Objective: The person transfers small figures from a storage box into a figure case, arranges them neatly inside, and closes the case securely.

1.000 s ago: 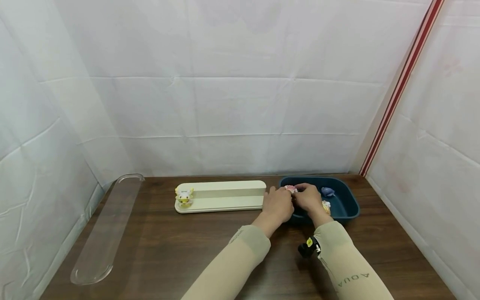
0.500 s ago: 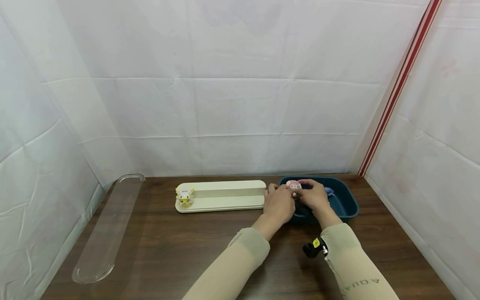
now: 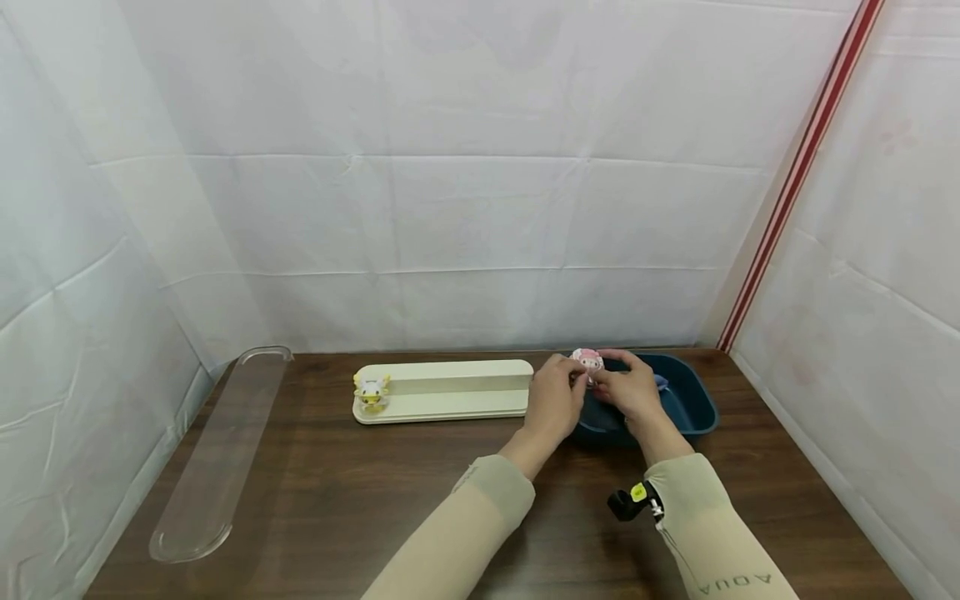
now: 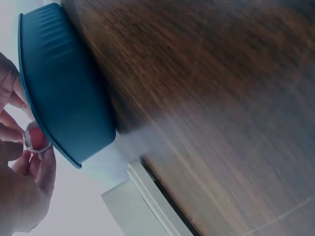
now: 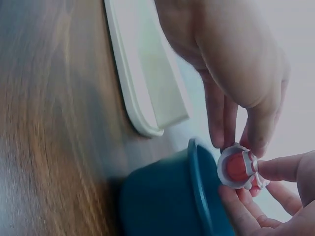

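Above the left part of a dark blue bin point(image 3: 686, 400), both hands hold a small pink-and-white figurine point(image 3: 587, 361) with a round face. My left hand point(image 3: 551, 400) pinches it from the left. On the other side, the thumb and fingers of my right hand point(image 3: 630, 390) grip it too. The right wrist view shows the underside of the figurine point(image 5: 237, 166), with a scalloped white rim around a red inside. A bluish-purple piece point(image 3: 660, 382) lies in the bin, partly behind the right hand.
Left of the bin lies a cream tray point(image 3: 450, 406) with a raised step along it. A yellow-and-white figurine point(image 3: 371, 393) stands at its left end. A long clear cover point(image 3: 225, 458) rests at the table's left. White sheeting point(image 3: 480, 208) surrounds the table.
The pink-and-white figurine has come up out of the bin, lifted between both hands, and its face now shows. The right hand has shifted slightly right and up.
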The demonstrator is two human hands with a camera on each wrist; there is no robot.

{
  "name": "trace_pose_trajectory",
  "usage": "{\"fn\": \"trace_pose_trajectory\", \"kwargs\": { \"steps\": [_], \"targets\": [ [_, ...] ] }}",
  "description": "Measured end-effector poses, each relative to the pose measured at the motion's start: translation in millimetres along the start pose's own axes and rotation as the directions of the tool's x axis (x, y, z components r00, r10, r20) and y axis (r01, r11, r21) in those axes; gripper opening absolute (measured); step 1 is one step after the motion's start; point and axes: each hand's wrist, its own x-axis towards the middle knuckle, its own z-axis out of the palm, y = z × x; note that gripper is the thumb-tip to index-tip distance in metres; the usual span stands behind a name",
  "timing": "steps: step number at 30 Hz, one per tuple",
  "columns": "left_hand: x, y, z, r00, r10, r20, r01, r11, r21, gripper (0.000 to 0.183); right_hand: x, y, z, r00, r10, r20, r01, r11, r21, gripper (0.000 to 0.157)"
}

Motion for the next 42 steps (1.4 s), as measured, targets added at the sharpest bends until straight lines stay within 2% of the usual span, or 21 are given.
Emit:
{"fn": "trace_pose_trajectory", "kwargs": {
  "steps": [5, 12, 20, 24, 27, 31, 35, 42],
  "targets": [
    [1.4, -5.1, -7.3, 0.996, -0.044, -0.072, 0.034, 0.991, -0.129, 0.012, -4.0, -7.6, 5.5, 0.999, -0.035, 0.033, 0.034, 0.999, 0.021, 0.042],
    [0.5, -11.4, -16.7, 0.988, -0.129, -0.083, 0.104, 0.961, -0.257, 0.008, -7.7, -15.0, 13.2, 0.996, -0.068, 0.051, 0.068, 0.998, 0.003, 0.042],
    [-2.1, -20.4, -24.5, 0.980, -0.163, -0.117, 0.115, 0.934, -0.337, 0.012, -9.8, -17.9, 23.2, 0.988, -0.121, 0.093, 0.121, 0.993, 0.007, 0.046],
    [-3.2, -25.8, -30.8, 0.976, -0.171, -0.136, 0.106, 0.914, -0.391, 0.023, -10.2, -19.9, 31.1, 0.987, -0.127, 0.099, 0.128, 0.992, -0.006, 0.048],
    [-4.3, -29.6, -36.4, 0.976, -0.173, -0.132, 0.107, 0.909, -0.402, 0.035, -10.5, -20.6, 36.6, 0.983, -0.142, 0.113, 0.145, 0.989, -0.015, 0.047],
    [-7.4, -36.6, -44.0, 0.981, -0.165, -0.106, 0.116, 0.924, -0.366, 0.048, -12.6, -20.3, 45.1, 0.978, -0.160, 0.131, 0.167, 0.985, -0.049, 0.045],
    [-9.9, -43.6, -51.0, 0.983, -0.162, -0.091, 0.123, 0.934, -0.336, 0.049, -14.3, -19.4, 52.8, 0.974, -0.184, 0.134, 0.195, 0.978, -0.074, 0.044],
    [-13.9, -56.4, -61.4, 0.978, -0.171, -0.122, 0.117, 0.927, -0.357, 0.048, -16.8, -19.7, 68.9, 0.967, -0.219, 0.128, 0.236, 0.962, -0.136, 0.038]
  ]
}}
